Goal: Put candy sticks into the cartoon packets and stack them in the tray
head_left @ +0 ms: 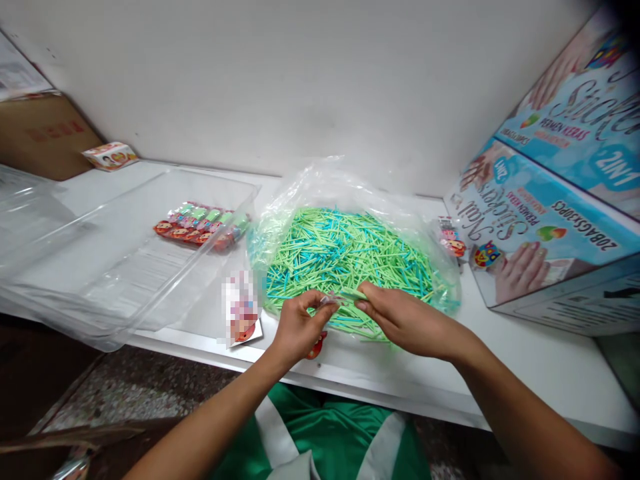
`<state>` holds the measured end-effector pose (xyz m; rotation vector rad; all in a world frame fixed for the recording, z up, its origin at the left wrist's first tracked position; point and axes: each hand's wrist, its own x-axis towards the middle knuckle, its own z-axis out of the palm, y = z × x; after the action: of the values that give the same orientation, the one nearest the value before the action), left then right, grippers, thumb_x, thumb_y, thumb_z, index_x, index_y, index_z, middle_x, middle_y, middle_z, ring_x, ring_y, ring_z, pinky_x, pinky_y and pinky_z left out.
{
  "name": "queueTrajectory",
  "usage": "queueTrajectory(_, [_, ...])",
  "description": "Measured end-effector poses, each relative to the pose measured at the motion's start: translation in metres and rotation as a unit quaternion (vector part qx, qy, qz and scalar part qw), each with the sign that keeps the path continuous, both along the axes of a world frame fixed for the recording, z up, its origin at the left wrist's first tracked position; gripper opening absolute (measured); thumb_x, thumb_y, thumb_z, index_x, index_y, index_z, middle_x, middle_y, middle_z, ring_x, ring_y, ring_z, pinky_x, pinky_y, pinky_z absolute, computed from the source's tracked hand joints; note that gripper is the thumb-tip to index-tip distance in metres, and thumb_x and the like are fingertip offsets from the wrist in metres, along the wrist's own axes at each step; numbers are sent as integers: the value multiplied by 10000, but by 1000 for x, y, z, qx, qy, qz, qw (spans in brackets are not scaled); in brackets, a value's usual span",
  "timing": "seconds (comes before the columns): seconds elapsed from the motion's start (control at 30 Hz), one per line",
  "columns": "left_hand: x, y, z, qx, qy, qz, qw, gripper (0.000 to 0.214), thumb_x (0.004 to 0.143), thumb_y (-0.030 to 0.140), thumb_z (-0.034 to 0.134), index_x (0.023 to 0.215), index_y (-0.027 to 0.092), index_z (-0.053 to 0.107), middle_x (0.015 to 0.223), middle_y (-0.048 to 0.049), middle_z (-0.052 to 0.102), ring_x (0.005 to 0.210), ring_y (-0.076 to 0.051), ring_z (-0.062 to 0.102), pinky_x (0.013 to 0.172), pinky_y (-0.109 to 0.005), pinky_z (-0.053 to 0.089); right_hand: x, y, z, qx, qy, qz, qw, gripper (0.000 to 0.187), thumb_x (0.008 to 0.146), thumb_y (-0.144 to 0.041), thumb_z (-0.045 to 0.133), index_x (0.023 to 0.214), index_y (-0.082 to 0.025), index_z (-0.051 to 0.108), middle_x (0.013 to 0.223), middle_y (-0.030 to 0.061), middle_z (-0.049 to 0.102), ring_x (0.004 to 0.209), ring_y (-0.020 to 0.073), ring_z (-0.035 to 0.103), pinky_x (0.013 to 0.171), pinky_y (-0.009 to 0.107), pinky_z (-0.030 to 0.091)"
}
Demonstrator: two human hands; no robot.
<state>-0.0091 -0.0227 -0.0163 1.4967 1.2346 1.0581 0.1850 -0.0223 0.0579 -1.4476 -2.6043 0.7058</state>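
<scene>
A clear plastic bag lies spread open, heaped with thin green and blue sticks. In front of the heap, my left hand pinches a small clear packet, whose red printed end hangs below the fingers. My right hand grips a few green sticks between thumb and fingers, their tips at the packet's mouth. Whether the tips are inside it, I cannot tell. Left of the bag, a small printed card or packet lies near the table edge, partly blurred.
A clear plastic tray at left has several filled packets in it. Blue printed cartons are stacked at right, with another small packet beside them. A brown cardboard box and a small box stand at the back left.
</scene>
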Motion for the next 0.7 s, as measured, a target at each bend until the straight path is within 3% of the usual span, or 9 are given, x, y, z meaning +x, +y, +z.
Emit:
queueTrajectory(0.1, [0,-4,3,16,22,-24,999,164,809,296,587,829,167,686,788,-28,684,746,-156,611,704,-251,453,0,1,1,7,-10,1,1000,209,967,-348,298,806,-220,334,666,-26,463,576,128,442,524,245,244])
queueTrajectory(0.27, [2,-6,-3,-16,-47,-71,996,251,825,310,570,996,168,688,875,-52,689,721,-154,624,687,-254,485,0,1,-2,11,-26,3,1000,199,966,-332,303,808,-217,342,665,-22,480,575,128,454,522,246,241])
queueTrajectory(0.47, [1,-1,-7,-63,-109,-46,991,228,776,349,639,846,157,740,811,-48,715,779,-177,636,706,-257,478,2,-1,-3,9,-33,8,999,198,965,-322,311,805,-213,352,681,-16,486,598,130,473,535,244,261])
queueTrajectory(0.7, [4,1,-8,-113,-157,-11,981,211,687,336,726,788,150,729,964,-69,713,881,-196,640,769,-277,478,0,-3,-1,16,-32,3,999,204,968,-335,307,822,-211,377,699,-11,508,606,130,478,542,244,281])
